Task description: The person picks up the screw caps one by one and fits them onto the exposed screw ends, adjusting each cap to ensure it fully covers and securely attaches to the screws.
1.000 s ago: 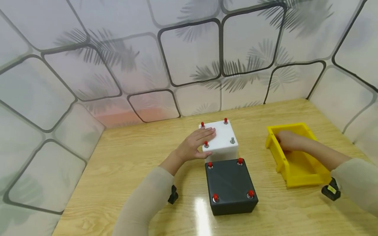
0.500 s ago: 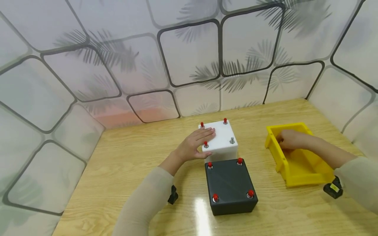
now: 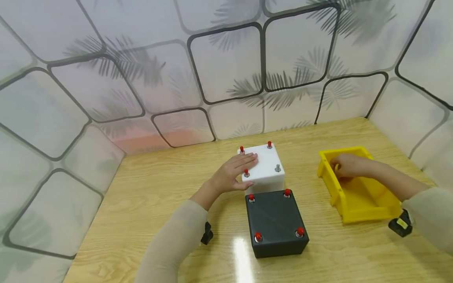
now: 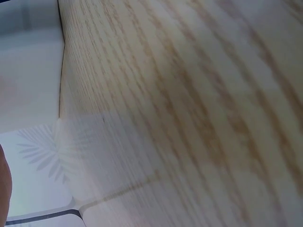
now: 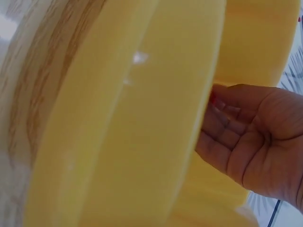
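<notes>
My left hand (image 3: 231, 173) lies on top of the white box (image 3: 266, 159), its fingers extended and the thumb by the box's front edge. Red caps (image 3: 269, 144) cover three of the box's corner posts. The front right post (image 3: 277, 168) is bare metal. Inside the yellow bin (image 3: 368, 218) is my right hand (image 3: 348, 165), with its fingers curled. The right wrist view shows a small red cap (image 5: 212, 98) pinched at the fingertips, mostly hidden by the bin wall. In the left wrist view only the white box's side (image 4: 28, 85) and a sliver of hand appear.
A black box (image 3: 277, 220) with red caps on its corners stands just in front of the white one. The wooden table (image 3: 152, 204) is bounded by patterned fabric walls (image 3: 233, 63) at the back and sides.
My right hand has shifted slightly within the yellow bin, and its wrist has moved a little to the right. The left hand stays on the white box.
</notes>
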`<action>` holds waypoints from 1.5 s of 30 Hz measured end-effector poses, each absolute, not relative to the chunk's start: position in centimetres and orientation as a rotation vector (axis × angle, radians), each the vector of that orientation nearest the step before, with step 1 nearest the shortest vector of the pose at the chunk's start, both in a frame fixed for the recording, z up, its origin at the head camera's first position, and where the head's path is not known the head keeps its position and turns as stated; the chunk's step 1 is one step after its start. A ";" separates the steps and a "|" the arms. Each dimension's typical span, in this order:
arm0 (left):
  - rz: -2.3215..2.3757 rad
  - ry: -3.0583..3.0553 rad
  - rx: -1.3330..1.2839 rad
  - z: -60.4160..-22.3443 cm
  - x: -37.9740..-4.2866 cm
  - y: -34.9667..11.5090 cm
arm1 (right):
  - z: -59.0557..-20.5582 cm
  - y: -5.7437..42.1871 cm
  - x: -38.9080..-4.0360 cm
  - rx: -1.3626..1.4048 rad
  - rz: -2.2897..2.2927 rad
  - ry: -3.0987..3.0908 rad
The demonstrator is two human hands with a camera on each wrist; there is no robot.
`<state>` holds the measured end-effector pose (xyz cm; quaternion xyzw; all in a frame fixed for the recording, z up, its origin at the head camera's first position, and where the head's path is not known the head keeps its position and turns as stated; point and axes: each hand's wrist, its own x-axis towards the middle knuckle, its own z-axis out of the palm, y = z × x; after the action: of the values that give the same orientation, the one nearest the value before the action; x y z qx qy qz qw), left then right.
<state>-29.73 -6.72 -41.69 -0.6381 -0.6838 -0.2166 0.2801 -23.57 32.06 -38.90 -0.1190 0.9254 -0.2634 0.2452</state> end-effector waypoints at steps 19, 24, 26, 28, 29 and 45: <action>-0.595 -1.831 -1.694 -42.2 -29.8 -6.9 | -38.9 32.6 -23.7 -0.307 -0.849 2.416; -0.596 -1.828 -1.694 -42.0 -29.8 -6.8 | -38.4 32.6 -23.4 -0.288 -0.873 2.437; -0.597 -1.832 -1.695 -41.9 -29.7 -6.8 | -38.2 32.7 -23.3 -0.279 -0.877 2.440; -0.599 -1.836 -1.697 -41.9 -29.6 -6.8 | -38.0 32.8 -23.1 -0.264 -0.886 2.436; -0.600 -1.838 -1.698 -41.8 -29.6 -6.8 | -38.0 32.8 -23.1 -0.253 -0.890 2.435; -0.603 -1.830 -1.697 -41.9 -29.6 -6.7 | -35.8 33.5 -21.4 0.043 -1.142 2.384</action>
<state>-29.63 -6.66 -41.88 -0.6339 -0.6836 -0.2253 0.2830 -21.41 33.51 -35.79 0.0158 0.8740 -0.4186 0.2462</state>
